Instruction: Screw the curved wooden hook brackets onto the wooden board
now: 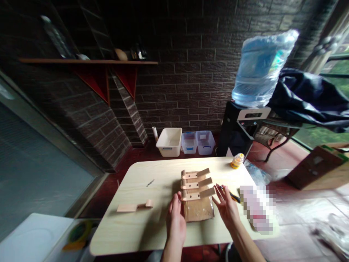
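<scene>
A brown cardboard piece, partly shiny as if taped, lies on the table. Three light wooden pieces with dark holes lie across it in a row: a far one, a middle one and a near one. My left hand is beside the cardboard's left edge, fingers stretched out; whether it touches is unclear. On the right side my right hand has its fingers spread near the wooden ends, holding nothing visible. Just beyond it lies a tool with a black and orange handle, its head partly hidden.
Another wooden piece and a small dark item lie on the table's left. A yellow-capped clear container stands at the far right corner, with a blurred-out item nearer. Plastic bins and a water dispenser stand behind.
</scene>
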The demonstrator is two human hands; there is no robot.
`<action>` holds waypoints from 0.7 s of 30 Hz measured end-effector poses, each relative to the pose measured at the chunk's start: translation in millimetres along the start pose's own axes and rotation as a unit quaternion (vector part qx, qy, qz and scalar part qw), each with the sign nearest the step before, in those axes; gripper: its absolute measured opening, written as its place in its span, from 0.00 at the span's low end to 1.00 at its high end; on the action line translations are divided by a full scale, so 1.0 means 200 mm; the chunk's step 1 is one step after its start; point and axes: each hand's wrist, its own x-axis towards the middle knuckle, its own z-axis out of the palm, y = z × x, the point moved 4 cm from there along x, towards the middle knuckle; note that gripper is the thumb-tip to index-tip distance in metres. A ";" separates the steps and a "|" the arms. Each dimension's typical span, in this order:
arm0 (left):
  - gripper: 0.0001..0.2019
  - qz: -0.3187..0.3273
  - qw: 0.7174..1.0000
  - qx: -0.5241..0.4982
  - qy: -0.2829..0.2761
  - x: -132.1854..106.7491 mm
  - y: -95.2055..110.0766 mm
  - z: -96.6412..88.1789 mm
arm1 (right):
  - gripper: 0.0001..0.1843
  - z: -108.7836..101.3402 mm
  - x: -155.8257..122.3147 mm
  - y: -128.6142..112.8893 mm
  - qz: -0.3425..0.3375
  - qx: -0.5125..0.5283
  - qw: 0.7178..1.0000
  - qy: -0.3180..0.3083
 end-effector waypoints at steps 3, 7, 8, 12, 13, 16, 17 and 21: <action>0.07 -0.002 1.000 0.000 -0.004 0.10 0.05 0.10 | 0.24 0.07 0.11 -0.03 0.004 0.014 1.000 0.006; 0.06 0.030 0.999 0.014 0.002 0.23 0.13 0.19 | 0.23 0.13 0.23 -0.04 0.012 0.011 1.000 0.015; 0.05 0.046 0.999 0.020 0.011 0.25 0.16 0.21 | 0.23 0.14 0.26 -0.04 0.014 0.006 1.000 0.021; 0.13 0.164 0.985 0.050 0.018 0.32 0.33 0.29 | 0.22 0.17 0.36 -0.07 0.003 -0.006 0.999 0.047; 0.17 0.195 0.979 0.062 0.005 0.32 0.37 0.32 | 0.22 0.17 0.37 -0.08 -0.005 -0.005 0.999 0.050; 0.24 0.253 0.960 0.112 -0.047 0.32 0.45 0.42 | 0.21 0.19 0.40 -0.12 -0.030 -0.002 0.998 0.058; 0.25 0.261 0.955 0.128 -0.062 0.32 0.46 0.44 | 0.21 0.20 0.39 -0.13 -0.035 -0.005 0.998 0.059; 0.22 0.318 0.910 0.238 -0.116 0.28 0.44 0.46 | 0.22 0.23 0.35 -0.16 -0.071 -0.033 0.994 0.080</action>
